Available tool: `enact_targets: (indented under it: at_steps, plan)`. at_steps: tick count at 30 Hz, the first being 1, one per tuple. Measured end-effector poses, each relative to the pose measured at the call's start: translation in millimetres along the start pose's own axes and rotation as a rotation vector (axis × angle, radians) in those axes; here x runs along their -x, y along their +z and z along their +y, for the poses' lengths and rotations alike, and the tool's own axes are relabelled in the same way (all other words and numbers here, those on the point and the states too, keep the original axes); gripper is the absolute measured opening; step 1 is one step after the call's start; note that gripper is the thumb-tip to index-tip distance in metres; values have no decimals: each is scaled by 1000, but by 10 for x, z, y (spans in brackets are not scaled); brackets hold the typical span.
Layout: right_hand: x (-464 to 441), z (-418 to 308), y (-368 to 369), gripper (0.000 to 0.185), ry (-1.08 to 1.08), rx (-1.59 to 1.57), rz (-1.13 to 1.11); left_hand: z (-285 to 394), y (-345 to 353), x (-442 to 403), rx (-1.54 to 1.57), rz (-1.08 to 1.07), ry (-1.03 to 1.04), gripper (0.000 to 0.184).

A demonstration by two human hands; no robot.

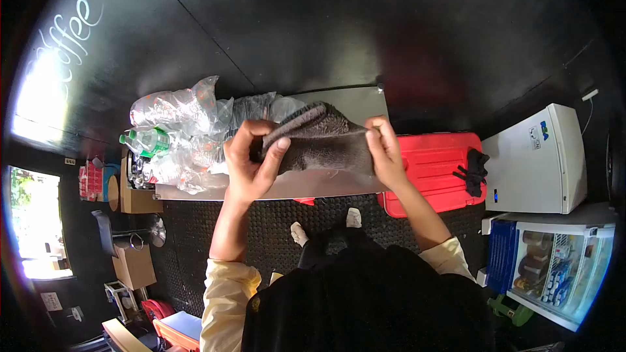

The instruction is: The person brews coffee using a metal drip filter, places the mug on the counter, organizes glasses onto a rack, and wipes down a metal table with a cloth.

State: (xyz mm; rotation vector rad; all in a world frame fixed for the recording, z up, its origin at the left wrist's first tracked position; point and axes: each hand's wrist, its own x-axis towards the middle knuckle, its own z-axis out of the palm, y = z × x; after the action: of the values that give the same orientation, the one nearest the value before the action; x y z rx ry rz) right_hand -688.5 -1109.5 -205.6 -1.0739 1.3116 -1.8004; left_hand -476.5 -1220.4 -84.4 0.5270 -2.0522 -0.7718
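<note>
Both hands stretch a dark grey piece of knitted fabric that looks like a sock (329,151) above the metal table (306,186). My left hand (254,160) grips its left end, the thumb pressed on the front near a folded, thicker edge. At the other end, my right hand (386,153) pinches the fabric between thumb and fingers. The upper part is folded over and shows a fuzzy, lighter surface. Some fingertips are hidden behind the fabric.
Clear plastic bags (176,114) and green-labelled bottles (151,142) crowd the table's left side. To the right are a red cooler lid (430,163) with a black strappy item (475,173), a white freezer (538,163) and an open fridge (554,267). Cardboard boxes (134,266) stand left.
</note>
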Motion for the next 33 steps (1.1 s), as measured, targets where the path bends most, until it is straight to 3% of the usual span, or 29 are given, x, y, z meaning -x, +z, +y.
enact_targets:
  at_steps: [3, 4, 5, 7, 9, 11, 12, 13, 15, 19, 22, 26, 29, 33]
  plan:
    - [-130, -329, -216, 23, -142, 25, -163, 40, 224, -188, 244, 33, -206, 14]
    - [-215, -307, -354, 21, -188, 130, -157, -17, 339, -268, 274, 37, -217, 15]
    - [-279, -348, -547, 15, -59, 362, -102, -122, 463, -353, 304, 41, -230, 16]
    - [-534, -251, -676, 13, -72, 242, -35, -425, 705, -570, 372, -17, -233, 18]
    - [-823, 52, -875, 13, -166, 341, -3, -892, 1003, -770, 291, -12, -246, 21]
    - [-1036, 267, -1018, 26, -144, 537, 5, -1471, 1297, -825, 127, 63, -144, 32]
    - [-1082, 427, -1099, 31, -178, 712, -32, -1541, 1312, -754, 95, -39, -333, 42]
    - [-1114, 680, -1203, 38, -217, 883, -70, -1638, 1325, -628, 92, -29, -343, 42]
    - [-1097, 1192, -1335, 51, -200, 945, -169, -1810, 1296, -291, 7, -5, -155, 45]
    - [-1098, 1783, -1211, 68, -118, 1043, -364, -1896, 1114, 636, 126, 27, -383, 46]
    - [-1202, 2016, -968, 84, -194, 1363, -596, -1851, 950, 1270, 209, 67, -529, 47]
    - [-1308, 2306, -881, 49, -270, 1380, -458, -1738, 695, 1888, 209, 159, -662, 45]
    - [-1161, 2349, -683, 43, -239, 1415, -342, -1735, 627, 2241, 243, 344, -774, 38]
    - [-613, 2129, -388, 43, -238, 1254, -775, -1763, 700, 2407, 401, 431, -811, 36]
